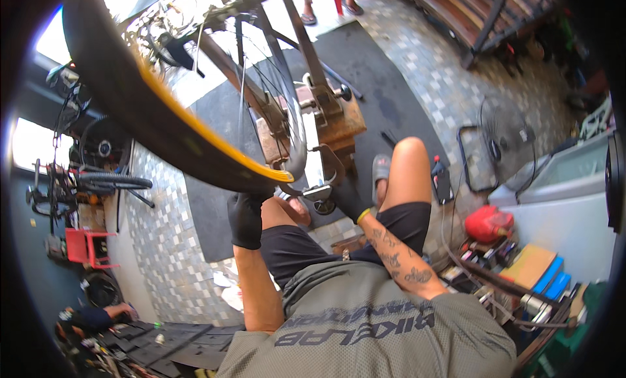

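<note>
A bicycle wheel (171, 110) stands in a metal truing stand (319, 84), its broad black band edged by a yellow strip and curving toward me. Whether that band is tyre or rim I cannot tell. My left hand (248, 216), in a black glove, is closed at the lower end of the band, its fingertips hidden behind it. My right hand (349, 200), also gloved, is beside the stand's caliper arms (331, 166), close to a round dark knob (324, 206). Its fingers blend into the dark parts there.
The stand's wooden base (349, 120) rests on a dark mat (385, 71). Right are a fan (502, 133), a red container (489, 224) and a tool pile (521, 300). A red stool (88, 247) and bicycles (107, 180) are left. Another person's feet (310, 18) show at the top.
</note>
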The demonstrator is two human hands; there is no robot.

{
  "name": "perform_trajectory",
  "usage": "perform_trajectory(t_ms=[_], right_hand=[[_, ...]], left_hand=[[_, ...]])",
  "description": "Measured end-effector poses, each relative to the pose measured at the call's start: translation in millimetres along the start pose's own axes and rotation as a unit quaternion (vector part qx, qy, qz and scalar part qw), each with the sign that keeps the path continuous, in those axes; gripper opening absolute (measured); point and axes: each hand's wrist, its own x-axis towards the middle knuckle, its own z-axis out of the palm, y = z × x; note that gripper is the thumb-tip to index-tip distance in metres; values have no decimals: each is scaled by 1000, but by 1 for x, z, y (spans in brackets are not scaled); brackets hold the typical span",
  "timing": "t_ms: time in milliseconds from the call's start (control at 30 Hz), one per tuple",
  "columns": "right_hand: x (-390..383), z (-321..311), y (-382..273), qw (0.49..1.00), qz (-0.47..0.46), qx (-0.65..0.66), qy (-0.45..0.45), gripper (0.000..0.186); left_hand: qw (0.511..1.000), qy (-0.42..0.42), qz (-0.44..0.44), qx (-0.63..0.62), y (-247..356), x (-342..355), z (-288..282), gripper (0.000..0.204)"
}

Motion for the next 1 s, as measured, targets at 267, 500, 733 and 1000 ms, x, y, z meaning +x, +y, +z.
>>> perform_trajectory(t_ms=[267, 500, 733, 1000], right_hand=[[-26, -1, -8, 987, 48, 150, 13, 25], [-31, -18, -10, 960, 213, 184, -8, 33], [-5, -18, 52, 975, -47, -202, 78, 26], [22, -22, 31, 985, 125, 64, 97, 33]], left_hand=[[989, 28, 71, -124, 21, 12, 32, 37], [978, 68, 50, -188, 36, 21, 42, 38], [982, 58, 43, -174, 32, 24, 44, 38], [984, 69, 17, -161, 34, 18, 44, 38]])
